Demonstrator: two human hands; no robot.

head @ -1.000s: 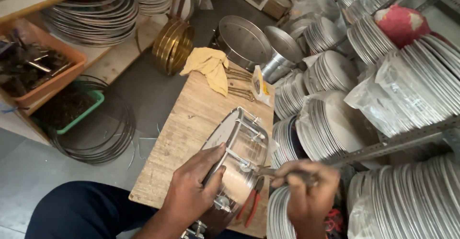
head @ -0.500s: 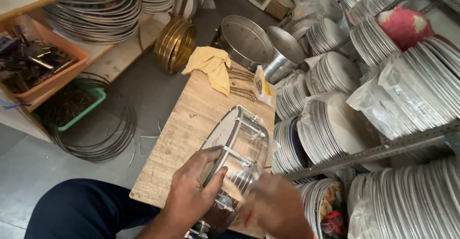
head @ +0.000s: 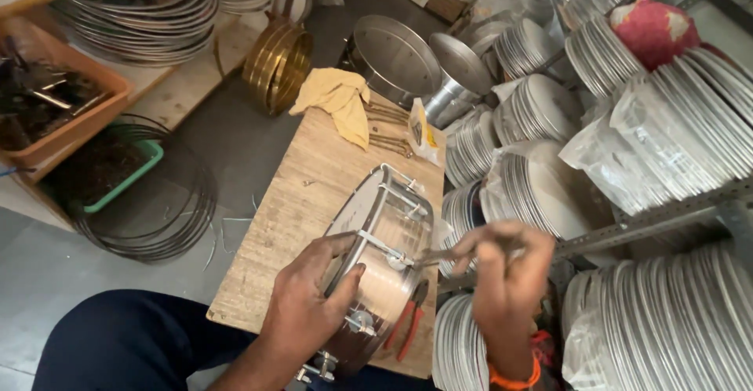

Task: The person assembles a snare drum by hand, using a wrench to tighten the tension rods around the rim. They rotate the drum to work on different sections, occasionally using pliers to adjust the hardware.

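Gripping the drum [head: 376, 258] tight, the left hand [head: 306, 312] keeps it steady; beside the drum, the right hand [head: 502, 281] pinches a thin tool [head: 427, 258].

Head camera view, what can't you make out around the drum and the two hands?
- Tool in the right hand: blurred by motion, its kind unclear; the tip meets a lug on the drum.
- Drum's near end: covered by the left hand and cut by the bottom edge.
- Red-handled pliers: jaws hidden under the drum.
- Orange crate contents: too dark and small to tell.
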